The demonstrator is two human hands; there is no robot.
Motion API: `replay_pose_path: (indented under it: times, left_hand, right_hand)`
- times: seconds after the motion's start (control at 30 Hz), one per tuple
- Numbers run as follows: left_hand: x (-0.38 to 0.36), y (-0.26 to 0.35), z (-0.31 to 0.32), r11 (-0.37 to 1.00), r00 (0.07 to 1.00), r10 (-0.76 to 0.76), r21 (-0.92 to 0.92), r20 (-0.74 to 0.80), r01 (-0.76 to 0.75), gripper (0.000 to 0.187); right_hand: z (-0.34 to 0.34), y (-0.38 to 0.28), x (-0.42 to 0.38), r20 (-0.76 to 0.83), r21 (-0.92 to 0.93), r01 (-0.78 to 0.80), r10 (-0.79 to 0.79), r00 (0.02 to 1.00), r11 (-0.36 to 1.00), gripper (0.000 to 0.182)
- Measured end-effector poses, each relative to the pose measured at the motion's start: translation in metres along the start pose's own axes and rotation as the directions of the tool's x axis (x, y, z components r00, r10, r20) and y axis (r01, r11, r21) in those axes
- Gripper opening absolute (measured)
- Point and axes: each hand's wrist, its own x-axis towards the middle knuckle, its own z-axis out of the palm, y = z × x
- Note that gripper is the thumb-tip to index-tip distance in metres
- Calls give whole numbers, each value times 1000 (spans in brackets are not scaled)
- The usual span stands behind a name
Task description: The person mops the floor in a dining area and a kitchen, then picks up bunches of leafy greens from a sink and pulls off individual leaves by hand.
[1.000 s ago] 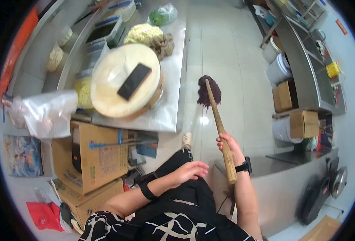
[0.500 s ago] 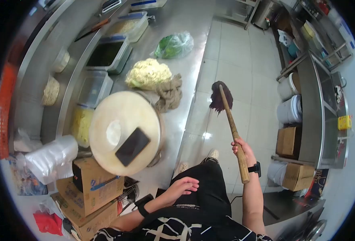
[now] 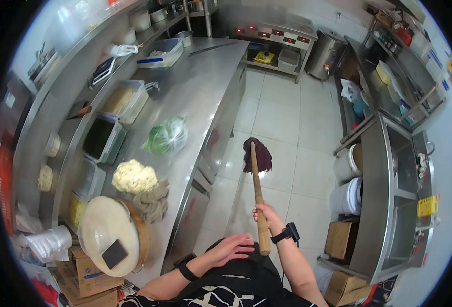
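Observation:
My right hand (image 3: 269,215) is wrapped round the wooden handle of a mop (image 3: 257,176), near its upper end. The mop's dark maroon head (image 3: 260,157) rests on the tiled floor ahead of me. My left hand (image 3: 231,250) is in front of my body, close to the handle's end, with its fingers stretched out and nothing in it. To the left, the steel counter (image 3: 205,66) bears a round chopping board (image 3: 95,225) with a phone (image 3: 114,254) on it, a cauliflower (image 3: 134,176), a brown cloth (image 3: 153,202) and a bag of greens (image 3: 167,135).
Plastic food tubs (image 3: 104,138) line the counter's left side. White buckets (image 3: 346,196) and cardboard boxes (image 3: 341,238) stand under the steel sink unit (image 3: 384,148) on the right. A cooking range (image 3: 274,36) and a steel urn (image 3: 326,53) are at the back. Tiled floor (image 3: 274,110) runs between.
My view has lifted, bringing the range at the back into sight. The mop stays in my right hand, and my left hand is now nearer to the handle's end.

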Motion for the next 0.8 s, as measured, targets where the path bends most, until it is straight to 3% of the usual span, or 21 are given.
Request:
replay_pose_path:
  times: [0.13, 0.27, 0.43, 0.5, 0.53, 0.6, 0.63, 0.7, 0.73, 0.8]
  left_hand:
    - [85, 53, 37, 996, 996, -60, -67, 68, 64, 38]
    - [162, 102, 58, 999, 1000, -3, -40, 4, 3, 36]
    - [257, 192, 88, 997, 998, 6, -75, 65, -1, 37]
    - [308, 229, 103, 981, 985, 152, -137, 78, -141, 35]
    - [332, 255, 117, 987, 995, 100, -127, 23, -96, 35]
    - [382, 301, 136, 985, 980, 173, -13, 96, -172, 35]
    - [393, 326, 146, 984, 981, 177, -9, 83, -177, 35]
    - [407, 367, 165, 909, 967, -113, 417, 229, 8, 37]
    - [413, 382, 164, 914, 970, -114, 405, 216, 17, 37]
    - [417, 412, 145, 881, 940, -218, 467, 263, 74, 37]
  right_hand:
    - [-1, -59, 35, 4, -12, -4, 4, 1000, 1000, 19]
    - [-16, -123, 82, -5, -25, -1, 0, 1000, 1000, 21]
    - [-46, -235, 156, 36, -31, -20, 21, 999, 999, 25]
    - [-60, -292, 192, 138, -44, -13, 19, 990, 999, 28]
    - [-72, -318, 203, 129, -66, -46, 55, 990, 997, 28]
    - [-83, -386, 228, 235, 111, 64, -89, 968, 992, 34]
    - [-84, -417, 221, 226, 128, 26, -55, 972, 991, 35]
    - [-93, -477, 190, 192, 231, -63, 18, 981, 971, 31]
    - [-108, -494, 172, 161, 320, -110, 60, 985, 941, 26]
    - [-143, -527, 127, 152, 322, -159, 115, 982, 933, 29]
